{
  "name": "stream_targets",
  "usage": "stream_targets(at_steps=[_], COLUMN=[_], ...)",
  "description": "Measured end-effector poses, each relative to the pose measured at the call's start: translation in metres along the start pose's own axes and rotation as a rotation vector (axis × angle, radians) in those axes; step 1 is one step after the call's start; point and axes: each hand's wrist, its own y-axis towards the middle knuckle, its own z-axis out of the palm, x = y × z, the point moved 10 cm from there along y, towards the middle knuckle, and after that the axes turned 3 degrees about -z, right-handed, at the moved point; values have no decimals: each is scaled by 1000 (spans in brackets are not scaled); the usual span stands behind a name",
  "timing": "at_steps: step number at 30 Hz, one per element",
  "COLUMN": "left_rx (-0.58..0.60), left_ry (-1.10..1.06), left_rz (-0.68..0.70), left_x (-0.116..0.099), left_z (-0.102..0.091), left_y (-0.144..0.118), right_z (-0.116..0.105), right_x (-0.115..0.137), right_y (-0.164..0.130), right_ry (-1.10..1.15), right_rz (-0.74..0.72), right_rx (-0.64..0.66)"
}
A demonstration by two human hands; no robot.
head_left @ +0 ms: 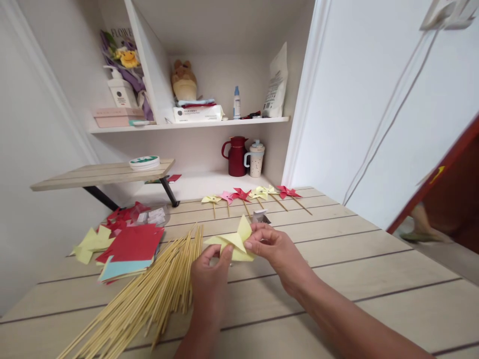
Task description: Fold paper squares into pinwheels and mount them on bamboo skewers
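Note:
A pale yellow paper pinwheel (236,240) is held up over the table between both hands, its blades folded toward the middle. My left hand (210,271) pinches its lower left part between thumb and fingers. At its right side, my right hand (272,248) grips the paper with thumb and fingertips. No stick shows on this pinwheel. Left of my hands lies a loose pile of thin wooden sticks (157,284). Just beyond the pinwheel sits a small open packet (261,216), its contents too small to make out.
Finished pinwheels on sticks, such as a red pinwheel (288,192), lie along the back of the table (374,269). Red paper sheets (130,242) and yellow cut paper (92,243) are at left, below a raised wooden shelf (101,172). A dark red jug (237,157) stands behind.

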Motion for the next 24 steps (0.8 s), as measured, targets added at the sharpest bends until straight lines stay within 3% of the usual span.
stream_targets(at_steps=[4, 9, 13, 18, 24], left_rx=[90, 21, 5, 23, 69], left_ry=[-98, -43, -9, 1, 47], left_rz=[-34, -30, 11, 43, 43], left_x=[6, 6, -3, -10, -11], left_z=[9, 1, -1, 2, 6], left_y=[1, 1, -2, -5, -5], right_z=[0, -10, -7, 15, 9], right_x=[2, -1, -10, -13, -12], right_y=[0, 1, 2, -1, 1], right_ry=[12, 63, 152, 252, 220], right_rz=[-32, -16, 56, 125, 134], right_rx=[-16, -83, -15, 186, 112])
